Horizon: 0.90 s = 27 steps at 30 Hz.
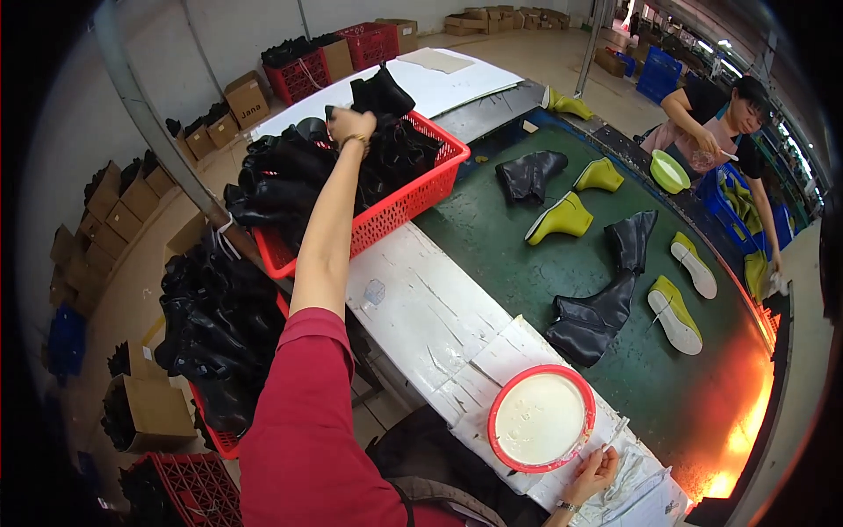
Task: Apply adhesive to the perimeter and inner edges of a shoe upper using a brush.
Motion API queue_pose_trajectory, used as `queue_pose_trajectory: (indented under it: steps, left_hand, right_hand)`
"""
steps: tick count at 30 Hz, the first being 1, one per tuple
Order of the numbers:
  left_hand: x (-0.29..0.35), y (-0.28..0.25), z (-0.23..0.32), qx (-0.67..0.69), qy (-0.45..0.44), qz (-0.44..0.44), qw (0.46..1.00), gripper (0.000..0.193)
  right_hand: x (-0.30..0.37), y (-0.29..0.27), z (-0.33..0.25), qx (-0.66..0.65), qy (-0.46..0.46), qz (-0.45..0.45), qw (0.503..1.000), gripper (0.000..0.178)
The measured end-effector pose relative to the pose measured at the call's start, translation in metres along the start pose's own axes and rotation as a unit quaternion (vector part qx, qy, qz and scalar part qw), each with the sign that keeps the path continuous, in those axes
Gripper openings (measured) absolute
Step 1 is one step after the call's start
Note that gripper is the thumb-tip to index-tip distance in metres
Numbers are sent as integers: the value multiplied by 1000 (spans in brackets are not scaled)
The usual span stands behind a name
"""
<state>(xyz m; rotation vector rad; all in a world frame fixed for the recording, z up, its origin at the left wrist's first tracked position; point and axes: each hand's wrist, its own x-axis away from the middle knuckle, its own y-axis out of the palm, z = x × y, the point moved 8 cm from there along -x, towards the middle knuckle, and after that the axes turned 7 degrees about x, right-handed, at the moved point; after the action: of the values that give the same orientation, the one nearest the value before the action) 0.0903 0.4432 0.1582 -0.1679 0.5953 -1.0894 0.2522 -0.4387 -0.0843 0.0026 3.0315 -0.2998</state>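
Black boots point(277, 167) are piled up in a red basket point(399, 211) set on the white table point(421, 299), and the left hand point(353, 129) is curled over the pile, though whether a boot is actually gripped can't be made out. A thin white stick point(618, 430) is pinched in the right hand point(596, 470), right beside a red bowl point(493, 417) filled with white stuff. Past that, loose dark boots point(593, 316) and yellow-green shoes point(562, 220) are scattered over a green surface point(479, 255), and a co-worker point(702, 97) is seen on the far side
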Motion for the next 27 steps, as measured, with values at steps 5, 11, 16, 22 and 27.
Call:
queue_pose_trajectory:
  steps: [5, 11, 16, 22, 27]
  left_hand:
    - [16, -12, -27, 259, -80, -16, 962, 45]
    - [108, -118, 17, 521, 83, -109, 842, 45]
    - [243, -141, -6, 546, -135, -430, 706, 42]
    - [420, -186, -98, 414, -478, -622, 462, 40]
    - [476, -220, -112, 369, -548, -654, 367, 43]
  right_hand:
    - [3, 3, -6, -4, 9, 1, 1000, 17]
    - [6, 0, -6, 0, -4, -18, 1000, 17]
    - [2, -9, -14, -4, 39, -8, 999, 20]
    - [0, 79, -194, -5, -136, -147, 980, 65]
    - [6, 132, -253, -61, -252, -305, 916, 35]
